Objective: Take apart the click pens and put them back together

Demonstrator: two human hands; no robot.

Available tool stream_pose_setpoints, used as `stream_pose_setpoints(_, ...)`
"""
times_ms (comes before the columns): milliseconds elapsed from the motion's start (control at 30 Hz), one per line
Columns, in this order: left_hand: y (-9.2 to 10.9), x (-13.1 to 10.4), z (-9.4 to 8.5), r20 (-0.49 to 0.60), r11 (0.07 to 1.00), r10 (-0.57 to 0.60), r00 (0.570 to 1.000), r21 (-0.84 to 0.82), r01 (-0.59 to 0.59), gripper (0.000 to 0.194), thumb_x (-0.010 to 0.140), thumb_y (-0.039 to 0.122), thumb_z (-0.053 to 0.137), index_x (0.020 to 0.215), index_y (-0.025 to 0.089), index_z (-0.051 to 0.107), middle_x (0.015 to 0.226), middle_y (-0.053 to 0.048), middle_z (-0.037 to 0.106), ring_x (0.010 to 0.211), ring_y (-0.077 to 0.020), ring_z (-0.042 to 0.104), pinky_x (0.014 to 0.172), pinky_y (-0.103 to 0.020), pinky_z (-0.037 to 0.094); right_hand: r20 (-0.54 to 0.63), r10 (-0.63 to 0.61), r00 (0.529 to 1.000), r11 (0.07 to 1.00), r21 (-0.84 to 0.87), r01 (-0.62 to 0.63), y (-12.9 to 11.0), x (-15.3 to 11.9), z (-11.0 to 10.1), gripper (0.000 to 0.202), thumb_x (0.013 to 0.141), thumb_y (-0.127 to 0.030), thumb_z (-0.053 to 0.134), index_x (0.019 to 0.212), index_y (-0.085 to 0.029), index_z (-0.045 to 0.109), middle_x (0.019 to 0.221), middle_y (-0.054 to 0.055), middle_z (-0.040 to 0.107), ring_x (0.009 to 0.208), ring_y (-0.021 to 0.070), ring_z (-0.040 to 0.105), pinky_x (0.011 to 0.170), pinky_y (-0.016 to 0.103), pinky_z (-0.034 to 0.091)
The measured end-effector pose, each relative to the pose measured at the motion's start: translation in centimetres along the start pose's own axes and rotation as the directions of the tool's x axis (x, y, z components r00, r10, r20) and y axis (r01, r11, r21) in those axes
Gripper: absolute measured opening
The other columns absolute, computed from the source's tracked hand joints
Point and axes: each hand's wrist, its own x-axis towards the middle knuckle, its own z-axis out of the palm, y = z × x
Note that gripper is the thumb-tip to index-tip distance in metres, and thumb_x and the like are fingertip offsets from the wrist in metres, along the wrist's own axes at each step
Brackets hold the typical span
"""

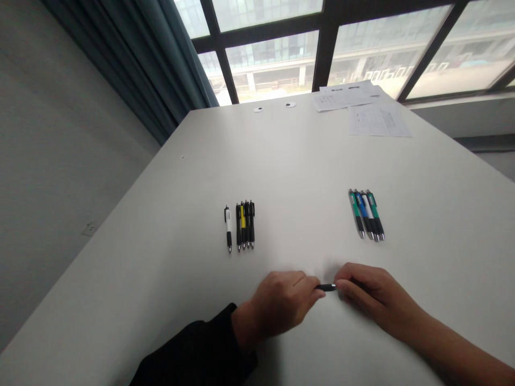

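Note:
Near the front of the white table, my left hand [284,300] is closed round a pen [326,288] whose dark end sticks out to the right. The fingertips of my right hand [372,292] pinch the tip of that same pen; most of its barrel is hidden inside my left hand. Beyond my left hand lie a white pen [228,221] with a black grip and, just right of it, a row of several pens, mostly black, with a yellow pen [243,220] among them. Past my right hand, green, blue and white pens lie side by side, including a green pen [354,206].
The white table [293,161] stretches back to the windows. Papers [376,119] lie at its far right, and two small oval fittings [290,105] sit by the far edge. A blue curtain [148,59] hangs at the left, beside a grey wall.

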Motion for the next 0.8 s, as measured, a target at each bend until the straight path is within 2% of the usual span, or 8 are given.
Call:
stream_pose_setpoints(67,0.0,0.0,-0.1,-0.006,1.0,-0.005,1.0,0.0,0.005,0.03,0.103,0.041,0.05,0.096,0.016,0.064,0.074,-0.004,0.069,0.065,-0.0158,0.065,0.059,-0.025,0.049,0.01,-0.031,0.999,0.999,-0.01,0.031,-0.1,0.1,-0.1,0.033,0.102,-0.04,0.051,0.079,-0.019,0.063,0.069,0.001,0.062,0.063,0.0139,0.055,0.06,0.026,0.043)
stream_pose_setpoints(133,0.0,-0.1,-0.1,-0.006,1.0,-0.007,1.0,0.012,0.007,0.031,0.102,0.044,0.051,0.094,0.017,0.064,0.072,-0.003,0.069,0.063,-0.0152,0.065,0.057,-0.024,0.048,0.013,-0.048,0.999,0.999,-0.011,0.048,-0.1,0.0,0.0,0.028,0.1,-0.04,0.054,0.086,-0.019,0.065,0.071,0.001,0.061,0.063,0.0138,0.054,0.059,0.025,0.043)
stream_pose_setpoints(267,-0.1,-0.2,0.2,-0.008,0.999,0.008,1.0,0.033,-0.007,0.031,0.104,0.039,0.048,0.087,0.017,0.063,0.068,-0.002,0.067,0.06,-0.0143,0.064,0.055,-0.023,0.045,0.028,-0.068,0.997,0.996,-0.048,0.069,-0.2,0.0,0.0,0.024,0.1,-0.038,0.055,0.092,-0.019,0.066,0.072,0.002,0.064,0.063,0.0139,0.057,0.058,0.024,0.045)
stream_pose_setpoints(433,-0.1,-0.3,0.5,-0.053,0.999,0.013,0.999,0.038,-0.011,0.034,0.106,0.032,0.045,0.082,0.017,0.063,0.062,-0.001,0.065,0.055,-0.0139,0.063,0.053,-0.023,0.044,0.184,-0.171,0.968,0.979,-0.081,0.188,-0.8,0.3,-0.6,0.027,0.105,-0.029,0.045,0.101,-0.021,0.071,0.092,0.006,0.073,0.084,0.0173,0.069,0.077,0.027,0.052)
stream_pose_setpoints(533,-0.2,-0.2,0.5,-0.067,1.0,0.004,0.998,0.018,-0.003,0.035,0.107,0.029,0.041,0.08,0.017,0.061,0.061,0.0,0.064,0.053,-0.0133,0.062,0.052,-0.023,0.042,0.166,-0.186,0.969,0.975,-0.092,0.203,-0.6,0.2,-0.4,0.026,0.104,-0.03,0.046,0.101,-0.022,0.071,0.092,0.006,0.074,0.083,0.0175,0.069,0.076,0.027,0.053)
stream_pose_setpoints(700,-0.3,-0.4,0.3,-0.015,0.998,-0.037,0.999,-0.046,0.037,0.038,0.098,0.054,0.054,0.09,0.018,0.063,0.069,-0.001,0.069,0.06,-0.0155,0.066,0.054,-0.024,0.045,0.114,-0.235,0.965,0.955,-0.156,0.251,0.1,-0.1,0.0,0.022,0.104,-0.028,0.049,0.102,-0.021,0.07,0.089,0.006,0.074,0.079,0.0174,0.07,0.072,0.027,0.054)
stream_pose_setpoints(800,-0.2,-0.6,0.5,-0.004,0.997,-0.073,0.997,-0.032,0.073,0.032,0.099,0.047,0.056,0.088,0.018,0.063,0.07,-0.002,0.07,0.06,-0.0158,0.066,0.054,-0.024,0.046,0.086,-0.271,0.959,0.939,-0.196,0.283,0.3,-0.1,0.1,0.02,0.103,-0.026,0.048,0.104,-0.021,0.068,0.088,0.005,0.074,0.077,0.017,0.07,0.071,0.027,0.053)
